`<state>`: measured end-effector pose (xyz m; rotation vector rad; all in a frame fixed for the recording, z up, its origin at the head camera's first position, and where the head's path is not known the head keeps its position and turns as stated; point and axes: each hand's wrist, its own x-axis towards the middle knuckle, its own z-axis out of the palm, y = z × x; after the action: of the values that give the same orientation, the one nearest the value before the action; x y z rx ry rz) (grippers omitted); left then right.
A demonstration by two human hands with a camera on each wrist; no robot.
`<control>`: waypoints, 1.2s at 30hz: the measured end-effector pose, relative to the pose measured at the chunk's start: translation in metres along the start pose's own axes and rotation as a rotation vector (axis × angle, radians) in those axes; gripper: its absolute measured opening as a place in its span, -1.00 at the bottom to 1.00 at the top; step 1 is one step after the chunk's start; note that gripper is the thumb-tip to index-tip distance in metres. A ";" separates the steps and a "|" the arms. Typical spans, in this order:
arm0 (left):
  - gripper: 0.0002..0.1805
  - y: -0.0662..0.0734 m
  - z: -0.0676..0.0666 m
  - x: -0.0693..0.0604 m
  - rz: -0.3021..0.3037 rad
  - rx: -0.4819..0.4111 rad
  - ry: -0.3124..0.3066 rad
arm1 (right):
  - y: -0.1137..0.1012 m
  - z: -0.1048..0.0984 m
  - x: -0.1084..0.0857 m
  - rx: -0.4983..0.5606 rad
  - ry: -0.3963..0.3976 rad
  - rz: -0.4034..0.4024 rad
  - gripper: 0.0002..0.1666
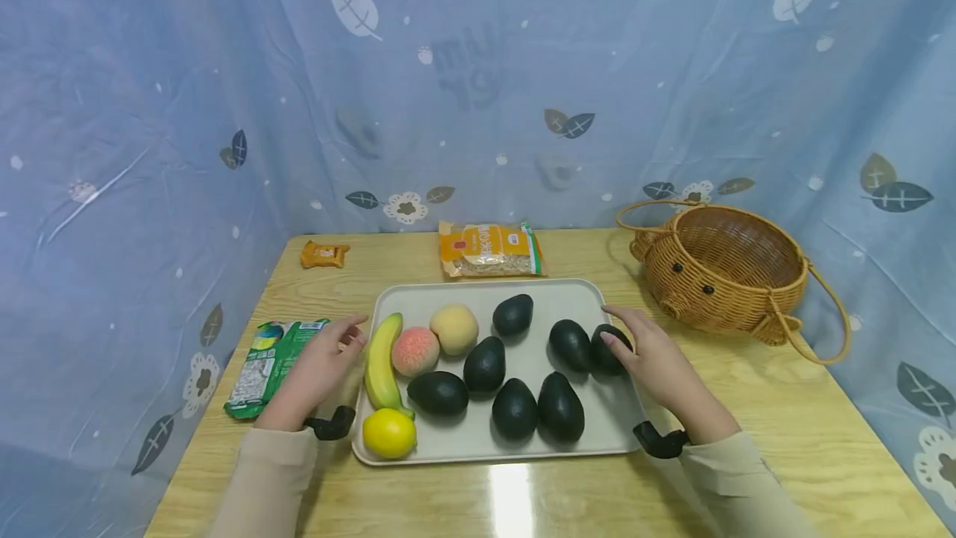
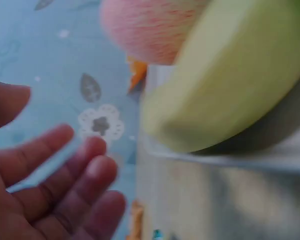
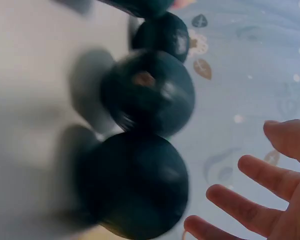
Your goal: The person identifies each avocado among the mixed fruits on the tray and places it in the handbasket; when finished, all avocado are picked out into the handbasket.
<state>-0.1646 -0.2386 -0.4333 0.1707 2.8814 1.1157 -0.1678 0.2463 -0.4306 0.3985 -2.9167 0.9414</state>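
Since its raised rim (image 1: 493, 459) seems to stop things rolling off, the tray (image 1: 466, 441) on the worktop (image 1: 418, 505) carries the avocados (image 1: 514, 410) and banana (image 1: 382, 362), while my left hand (image 1: 321, 362) and right hand (image 1: 657, 362) hover at its ends, fingers (image 3: 245, 206) apart, gripping nothing.

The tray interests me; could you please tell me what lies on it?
On the tray lie seven avocados, a banana, a lemon, a pink peach and a yellowish round fruit. The tray's surface beneath them is covered.
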 end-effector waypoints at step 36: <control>-0.35 -0.030 0.044 0.008 -0.190 0.053 -0.200 | 0.026 0.044 -0.004 0.021 0.087 -0.036 -0.48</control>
<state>-0.1719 -0.2304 -0.4863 0.0094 2.6856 0.9329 -0.1695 0.2416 -0.4818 0.3989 -2.8145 0.9605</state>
